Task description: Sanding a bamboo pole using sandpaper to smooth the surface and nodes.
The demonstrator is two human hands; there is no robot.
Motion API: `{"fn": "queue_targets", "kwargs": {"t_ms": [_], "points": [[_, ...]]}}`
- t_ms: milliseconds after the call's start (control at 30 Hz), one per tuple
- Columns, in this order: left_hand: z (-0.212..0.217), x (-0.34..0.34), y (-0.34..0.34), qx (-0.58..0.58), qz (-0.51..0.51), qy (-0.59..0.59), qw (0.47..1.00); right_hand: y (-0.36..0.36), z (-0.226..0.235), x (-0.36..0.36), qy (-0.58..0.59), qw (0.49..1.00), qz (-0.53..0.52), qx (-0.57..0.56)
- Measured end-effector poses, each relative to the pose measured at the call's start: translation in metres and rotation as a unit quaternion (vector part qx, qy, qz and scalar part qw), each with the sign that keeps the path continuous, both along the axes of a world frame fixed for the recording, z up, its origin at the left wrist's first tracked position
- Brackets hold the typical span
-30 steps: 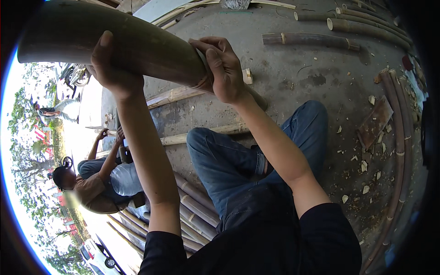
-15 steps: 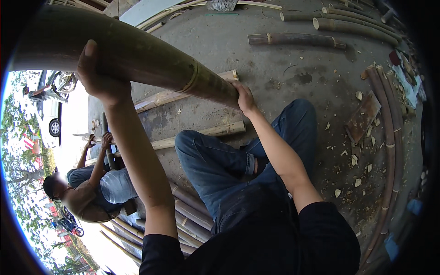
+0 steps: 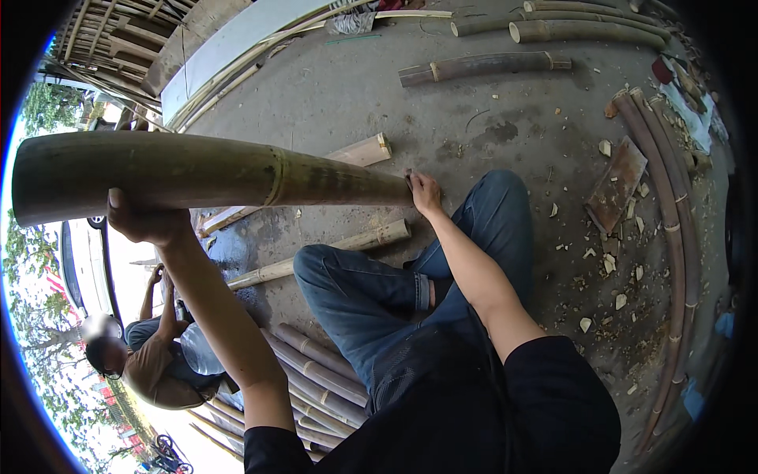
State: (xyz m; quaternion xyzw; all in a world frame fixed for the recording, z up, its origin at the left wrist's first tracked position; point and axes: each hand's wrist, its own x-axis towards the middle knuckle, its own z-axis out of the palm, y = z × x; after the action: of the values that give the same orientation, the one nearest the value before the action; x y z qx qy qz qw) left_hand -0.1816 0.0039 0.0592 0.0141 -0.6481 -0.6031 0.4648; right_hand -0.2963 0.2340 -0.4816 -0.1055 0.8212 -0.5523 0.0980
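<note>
A thick green-brown bamboo pole (image 3: 205, 170) is raised across the view, its wide end at the left and a ringed joint near its middle. My left hand (image 3: 150, 223) grips it from below near the wide end, thumb up along its side; the other fingers are mostly hidden. At the pole's right end, my right hand (image 3: 425, 194) is closed round the rim. My legs in blue jeans (image 3: 347, 296) are crossed beneath. Below the pole, a pale bamboo piece (image 3: 324, 254) lies on the ground, and another pale piece (image 3: 359, 152) lies partly hidden behind it.
Several bamboo poles (image 3: 316, 371) lie at my left hip, beside a seated co-worker (image 3: 154, 367). Long curved bamboo lengths (image 3: 671, 229) run down the right side, near a rusty plate (image 3: 616, 186) and scattered chips. A short dark bamboo piece (image 3: 489, 67) and other poles (image 3: 584, 31) lie farther off.
The pole's wide left end has come down with my left hand, so the pole now lies closer to level. My right hand stays at its right end. The view has shifted slightly.
</note>
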Motion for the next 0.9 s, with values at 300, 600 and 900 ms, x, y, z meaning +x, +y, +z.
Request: {"fn": "queue_targets", "kwargs": {"t_ms": [300, 600, 900], "points": [[-0.038, 0.088, -0.022, 0.004, 0.008, 0.083, 0.997, 0.008, 0.008, 0.017, 0.027, 0.999, 0.026, 0.018], [-0.002, 0.108, 0.047, 0.083, 0.249, 0.007, 0.965, 0.014, 0.018, 0.024, -0.037, 0.997, 0.047, 0.041], [0.000, 0.080, 0.024, 0.054, 0.074, 0.041, 0.995, 0.013, 0.028, 0.027, -0.054, 0.990, 0.118, 0.051]]}}
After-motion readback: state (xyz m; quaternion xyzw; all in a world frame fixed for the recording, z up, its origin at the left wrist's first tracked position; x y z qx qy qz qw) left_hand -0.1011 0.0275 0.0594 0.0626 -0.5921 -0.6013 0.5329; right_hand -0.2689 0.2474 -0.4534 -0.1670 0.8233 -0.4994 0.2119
